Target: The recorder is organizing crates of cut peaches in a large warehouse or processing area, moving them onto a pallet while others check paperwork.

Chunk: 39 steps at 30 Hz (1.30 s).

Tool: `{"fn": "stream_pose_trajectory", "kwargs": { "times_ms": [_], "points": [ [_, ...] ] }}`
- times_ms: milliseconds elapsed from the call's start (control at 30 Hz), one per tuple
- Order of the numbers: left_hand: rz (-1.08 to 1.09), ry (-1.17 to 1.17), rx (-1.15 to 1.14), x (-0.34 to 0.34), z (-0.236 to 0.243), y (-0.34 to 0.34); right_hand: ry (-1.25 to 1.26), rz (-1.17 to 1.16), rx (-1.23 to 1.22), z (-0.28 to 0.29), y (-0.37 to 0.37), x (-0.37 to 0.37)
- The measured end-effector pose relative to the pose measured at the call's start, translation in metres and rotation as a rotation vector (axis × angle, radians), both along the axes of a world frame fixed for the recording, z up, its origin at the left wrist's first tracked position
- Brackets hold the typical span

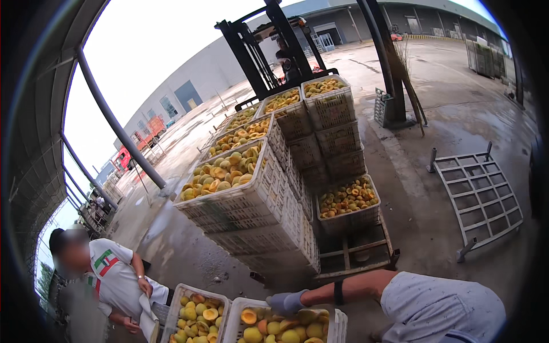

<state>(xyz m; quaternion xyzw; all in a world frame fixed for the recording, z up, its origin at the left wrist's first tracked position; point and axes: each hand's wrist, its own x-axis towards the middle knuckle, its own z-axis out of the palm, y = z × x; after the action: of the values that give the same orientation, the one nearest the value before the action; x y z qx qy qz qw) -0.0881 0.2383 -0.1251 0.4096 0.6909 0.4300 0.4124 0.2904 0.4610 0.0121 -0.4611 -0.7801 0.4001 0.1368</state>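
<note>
My right arm reaches in from the lower right in a pale patterned short sleeve, with a dark band near the wrist. A grey-blue glove covers my right hand [287,303], which is closed over the far rim of a white plastic crate [231,323]; its separate fingers are hard to make out. In this crate lie halved yellow-orange fruits [274,328] that look like peaches. Against its left side stands another white crate [169,313], also filled with fruit halves. My left hand is out of view.
Tall stacks of fruit-filled crates [246,203] stand ahead, beside a lower crate [350,220] on a metal pallet frame [366,254]. Behind them is a forklift [251,57] with a person aboard. A co-worker [117,266] stands left. An empty metal frame [477,191] lies right.
</note>
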Motion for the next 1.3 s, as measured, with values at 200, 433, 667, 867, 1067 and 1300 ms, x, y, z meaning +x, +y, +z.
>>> {"fn": "stream_pose_trajectory", "kwargs": {
  "times_ms": [200, 433, 667, 867, 1067, 1300],
  "points": [
    [-0.087, -0.070, 0.023, 0.021, 0.008, 0.062, 0.069, -0.015, -0.140, -0.033, 0.006, -0.014],
    [-0.107, -0.082, -0.061, 0.007, 0.023, 0.062, 0.177, -0.095, 0.006, -0.059, 0.017, -0.017],
    [-0.080, -0.085, -0.181, -0.025, 0.031, 0.033, 0.097, -0.158, 0.007, 0.015, -0.020, 0.005],
    [0.073, -0.105, -0.232, -0.061, 0.043, -0.038, 0.009, -0.149, 0.169, 0.021, -0.027, -0.007],
    [0.514, 0.155, 0.045, -0.071, 0.113, -0.197, -0.150, -0.162, 0.300, 0.007, -0.061, 0.056],
    [0.752, -0.034, 0.142, -0.079, 0.038, -0.262, -0.115, -0.080, 0.287, 0.035, -0.092, 0.081]
  ]
}}
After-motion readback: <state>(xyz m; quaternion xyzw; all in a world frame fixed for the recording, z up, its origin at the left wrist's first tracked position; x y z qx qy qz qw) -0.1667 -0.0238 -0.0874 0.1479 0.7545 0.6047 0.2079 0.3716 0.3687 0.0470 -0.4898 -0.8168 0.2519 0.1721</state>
